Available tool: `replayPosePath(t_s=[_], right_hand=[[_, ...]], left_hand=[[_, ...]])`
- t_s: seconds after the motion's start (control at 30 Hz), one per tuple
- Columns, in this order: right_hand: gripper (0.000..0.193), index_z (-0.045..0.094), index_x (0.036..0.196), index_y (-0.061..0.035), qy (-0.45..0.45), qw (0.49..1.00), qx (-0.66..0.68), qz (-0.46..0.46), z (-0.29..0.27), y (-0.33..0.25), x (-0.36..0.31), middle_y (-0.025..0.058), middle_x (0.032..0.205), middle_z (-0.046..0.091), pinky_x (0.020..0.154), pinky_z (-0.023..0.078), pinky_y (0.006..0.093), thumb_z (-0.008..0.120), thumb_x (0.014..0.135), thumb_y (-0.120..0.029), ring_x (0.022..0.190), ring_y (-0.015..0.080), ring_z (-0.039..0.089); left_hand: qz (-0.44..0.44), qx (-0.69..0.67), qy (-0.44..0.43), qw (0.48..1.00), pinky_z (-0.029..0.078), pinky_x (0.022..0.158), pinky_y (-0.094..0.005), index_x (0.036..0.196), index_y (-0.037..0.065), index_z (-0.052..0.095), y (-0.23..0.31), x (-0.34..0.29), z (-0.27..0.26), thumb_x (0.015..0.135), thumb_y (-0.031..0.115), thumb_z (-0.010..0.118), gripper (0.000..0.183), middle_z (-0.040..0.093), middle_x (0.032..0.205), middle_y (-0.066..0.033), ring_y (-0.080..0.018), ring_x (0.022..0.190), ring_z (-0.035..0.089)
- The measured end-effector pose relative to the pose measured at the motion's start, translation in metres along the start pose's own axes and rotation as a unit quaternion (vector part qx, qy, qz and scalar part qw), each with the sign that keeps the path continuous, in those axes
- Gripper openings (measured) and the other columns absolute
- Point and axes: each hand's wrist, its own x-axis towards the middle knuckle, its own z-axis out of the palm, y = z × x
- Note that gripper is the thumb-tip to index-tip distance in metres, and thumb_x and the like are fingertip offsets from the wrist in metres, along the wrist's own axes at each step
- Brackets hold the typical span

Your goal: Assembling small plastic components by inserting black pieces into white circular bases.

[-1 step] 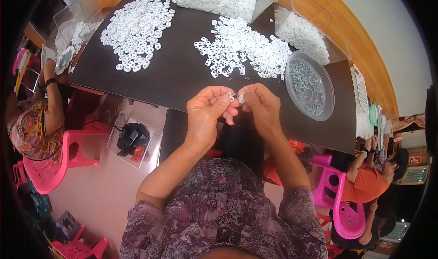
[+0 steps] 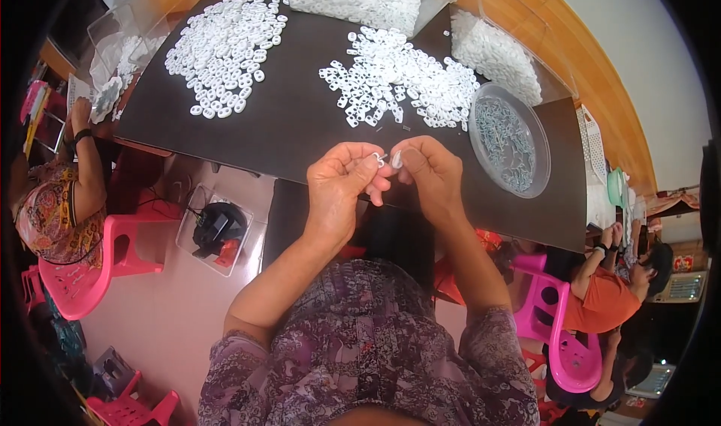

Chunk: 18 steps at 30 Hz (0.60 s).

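Note:
Just past the table's near edge, my left hand (image 2: 342, 189) pinches a small white plastic piece with holes (image 2: 380, 160) between thumb and forefinger. A thin dark bit (image 2: 387, 157) sits between this piece and my right fingertips; whether it is a spring or a pin I cannot tell. My right hand (image 2: 433, 178) is closed in a pinch close beside. Something pale shows at its fingertips, too small to make out. Beyond my hands lies a pile of small white plastic pieces (image 2: 398, 69). On the right stands a round clear tub (image 2: 542, 156) of small grey metal parts (image 2: 507, 141).
Another pile, of white oval two-holed pieces (image 2: 225, 47), covers the table's far left. Clear bags of white pieces (image 2: 360, 2) (image 2: 496, 54) lie at the back. Two tiny metal bits lie before the middle pile. People sit on both sides, near pink chairs (image 2: 113, 261).

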Motion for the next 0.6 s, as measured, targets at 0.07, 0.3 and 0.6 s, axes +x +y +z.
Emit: replayPosePath(t_s=[0.07, 0.3, 0.6], right_hand=[[0.014, 0.064, 0.095, 0.0007, -0.023, 0.999, 0.015, 0.040, -0.0031, -0.0008, 0.0034, 0.0006, 0.078, 0.062, 0.061, 0.044, 0.0196, 0.057, 0.088, -0.010, 0.068, 0.0051, 0.053], [0.017, 0.064, 0.098, 0.0013, -0.032, 0.998, 0.051, 0.036, 0.0010, -0.0028, 0.0029, 0.0014, 0.081, 0.064, 0.063, 0.044, 0.0190, 0.061, 0.084, -0.007, 0.069, 0.0052, 0.054], [0.017, 0.064, 0.098, 0.0020, -0.025, 0.997, 0.058, 0.034, 0.0041, -0.0009, 0.0044, 0.0025, 0.082, 0.065, 0.065, 0.045, 0.0189, 0.062, 0.083, -0.006, 0.071, 0.0057, 0.056]], left_hand=[[0.002, 0.028, 0.007, 1.000, 0.048, 0.050, -0.0219, 0.097, -0.005, 0.059, -0.0011, -0.0006, -0.0026, 0.090, 0.006, 0.056, 0.014, 0.064, 0.080, -0.0121, -0.0125, 0.061, 0.061], [0.036, 0.088, 0.024, 0.995, 0.043, 0.049, -0.0176, 0.099, -0.003, 0.058, -0.0026, -0.0040, -0.0021, 0.090, 0.005, 0.055, 0.012, 0.063, 0.079, -0.0067, -0.0061, 0.063, 0.056], [0.063, 0.164, 0.035, 0.984, 0.043, 0.051, -0.0162, 0.101, -0.003, 0.059, -0.0017, -0.0061, -0.0026, 0.091, 0.007, 0.055, 0.014, 0.064, 0.080, -0.0050, -0.0053, 0.063, 0.056]])
